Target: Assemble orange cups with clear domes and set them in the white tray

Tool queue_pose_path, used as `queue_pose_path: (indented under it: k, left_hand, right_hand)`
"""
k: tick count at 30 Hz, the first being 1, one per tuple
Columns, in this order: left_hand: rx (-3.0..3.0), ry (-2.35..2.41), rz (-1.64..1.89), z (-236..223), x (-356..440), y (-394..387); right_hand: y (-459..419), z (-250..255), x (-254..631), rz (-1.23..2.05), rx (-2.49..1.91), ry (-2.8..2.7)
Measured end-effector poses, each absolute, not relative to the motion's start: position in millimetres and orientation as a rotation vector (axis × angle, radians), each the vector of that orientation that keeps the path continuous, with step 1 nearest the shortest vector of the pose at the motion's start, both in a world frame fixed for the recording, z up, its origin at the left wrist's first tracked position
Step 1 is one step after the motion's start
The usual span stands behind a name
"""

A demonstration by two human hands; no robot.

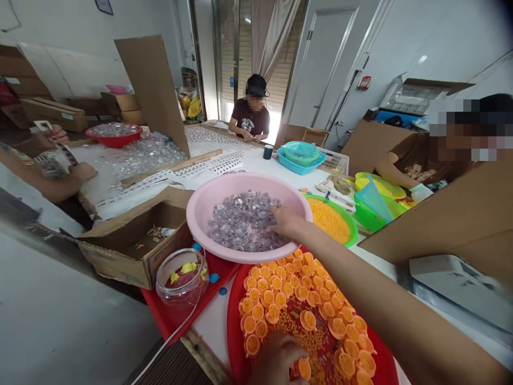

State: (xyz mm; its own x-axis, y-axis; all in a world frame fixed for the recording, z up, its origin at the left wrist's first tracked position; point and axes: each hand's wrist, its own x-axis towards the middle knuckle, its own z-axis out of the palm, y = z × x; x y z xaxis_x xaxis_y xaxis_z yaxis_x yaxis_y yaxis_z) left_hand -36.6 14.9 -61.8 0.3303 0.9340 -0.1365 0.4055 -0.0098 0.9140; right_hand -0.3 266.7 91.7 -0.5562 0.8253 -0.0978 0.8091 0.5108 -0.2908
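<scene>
Small clear domes [240,214], transparent and rounded with bright highlights and greyish shading, are heaped loosely inside a pale pink basin [195,235] at the centre of the table [256,167]. The right hand [279,222] is extended over the basin's right side, its fingertips set among the domes; the grip is partly bent, and whether a dome is held cannot be told. In the near part of the scene, orange cups [308,320], glossy, round-mouthed and small-handled, are spread mostly upright in a red tray [234,321], with small orange grains [312,341] scattered between them. The left hand [278,355] is placed low over this tray, its fingers curled beside a cup; the grip is partly hidden, and its hold cannot be judged. A clear bowl [160,286] containing yellow pieces [188,267] is seen to the left.
</scene>
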Motion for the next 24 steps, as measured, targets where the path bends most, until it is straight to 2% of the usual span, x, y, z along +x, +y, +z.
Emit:
queue_pose_path:
  k: [5,13,19,24]
  left_hand:
    - [1.504,1.347,0.601,-42.0,-36.8,8.9]
    - [1.495,1.331,0.684,-43.8,-41.9,10.6]
    - [1.468,1.315,0.745,-43.1,-44.1,11.3]
    - [1.414,1.346,0.776,-41.2,-43.5,8.8]
  right_hand:
    - [306.1,63.5,-12.5,0.717,-1.539,-2.878]
    - [293.5,35.3,-19.3,1.050,-1.483,-3.011]
    - [281.6,55.2,-14.4,1.026,-1.410,-2.875]
    - [277.0,103.2,8.2,1.087,-1.293,-2.677]
